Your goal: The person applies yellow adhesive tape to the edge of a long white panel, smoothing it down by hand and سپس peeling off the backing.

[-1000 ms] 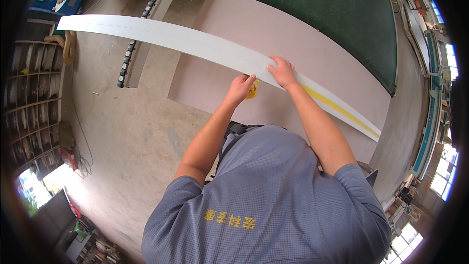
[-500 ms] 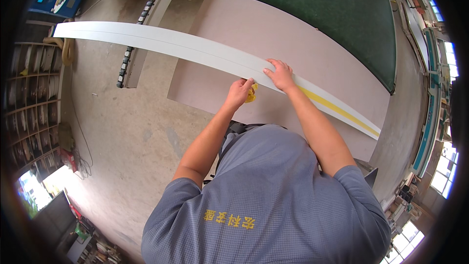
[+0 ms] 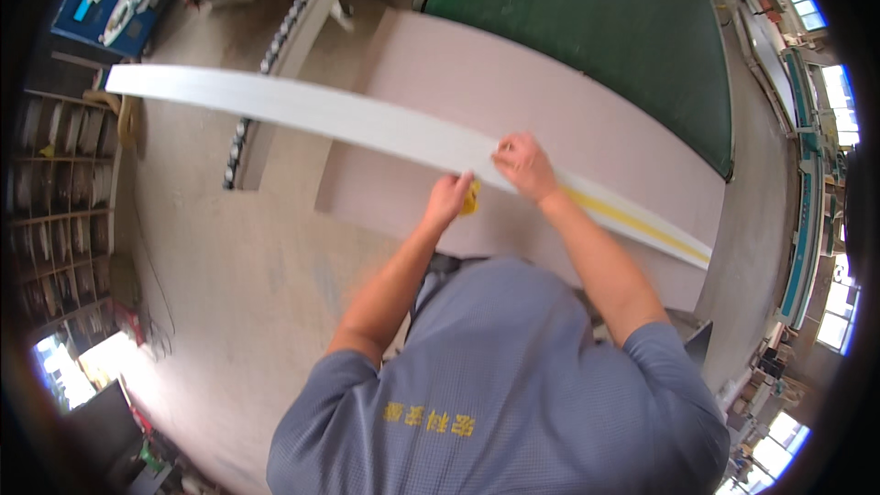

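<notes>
A long white flat strip (image 3: 302,110), thin and board-like, is laid slantwise across a large pale pinkish-brown sheet (image 3: 568,101) that rests on a work surface. The strip's far end reaches out to the person's left, well beyond the sheet and over the bare concrete floor (image 3: 238,257). Toward the right a narrow yellow band (image 3: 632,220) is seen running along the strip's face as far as its near end.

The right hand (image 3: 524,165) is pressed flat on top of the strip, fingers spread and bearing down rather than closed around anything. The left hand (image 3: 449,197) is set against the strip's near edge, just beside the right, and is curled around a small yellow object (image 3: 470,199), most of which is hidden by the fingers; what it is cannot be told.

The step in hand is judged to be the working of the yellow band along the strip's face, with the strip steadied by the right hand while the left works at the band's end. The next move is likely to call for steady downward pressure from the right hand, so that the long unsupported end is kept from swinging, and for an even travel of the left hand along the edge.

Behind the sheet a dark green surface (image 3: 596,18) is seen, and shelves of reels (image 3: 55,174) line the left side.
</notes>
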`<state>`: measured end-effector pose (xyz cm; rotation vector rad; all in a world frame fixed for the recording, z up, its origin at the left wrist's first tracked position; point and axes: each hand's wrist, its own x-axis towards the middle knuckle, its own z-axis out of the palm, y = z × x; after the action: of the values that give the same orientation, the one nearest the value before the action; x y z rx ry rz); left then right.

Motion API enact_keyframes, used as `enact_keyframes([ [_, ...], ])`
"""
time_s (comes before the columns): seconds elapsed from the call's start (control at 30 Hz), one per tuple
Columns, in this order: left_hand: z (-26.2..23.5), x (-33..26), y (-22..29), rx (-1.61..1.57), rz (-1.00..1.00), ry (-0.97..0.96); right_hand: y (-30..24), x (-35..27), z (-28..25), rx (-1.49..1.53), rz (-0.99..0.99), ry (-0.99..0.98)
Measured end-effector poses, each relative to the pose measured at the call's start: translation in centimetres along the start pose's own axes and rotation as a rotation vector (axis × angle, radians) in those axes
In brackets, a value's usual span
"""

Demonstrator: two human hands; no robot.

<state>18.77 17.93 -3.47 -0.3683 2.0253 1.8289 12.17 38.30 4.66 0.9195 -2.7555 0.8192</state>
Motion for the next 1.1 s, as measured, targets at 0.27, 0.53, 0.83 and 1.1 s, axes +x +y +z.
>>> enact_keyframes([
  [0.27, 2.1, 0.3, -4.1, -0.1, -0.053, -0.017, 2.2, -2.4, 2.5, -0.32, -0.103, -0.152],
  [0.53, 0.6, -0.2, -1.3, -0.214, -0.115, 0.006, -0.1, -0.4, 0.8, -0.351, -0.03, -0.294],
  [0.83, 0.8, -1.5, -0.4, -0.214, -0.107, 0.03, -2.9, 0.2, -1.6, -0.127, 0.451, -0.522],
  [1.1, 1.8, -1.0, -0.3, -0.204, -0.16, 0.033, -1.4, 0.2, 1.9, -0.045, 0.671, -0.384],
])
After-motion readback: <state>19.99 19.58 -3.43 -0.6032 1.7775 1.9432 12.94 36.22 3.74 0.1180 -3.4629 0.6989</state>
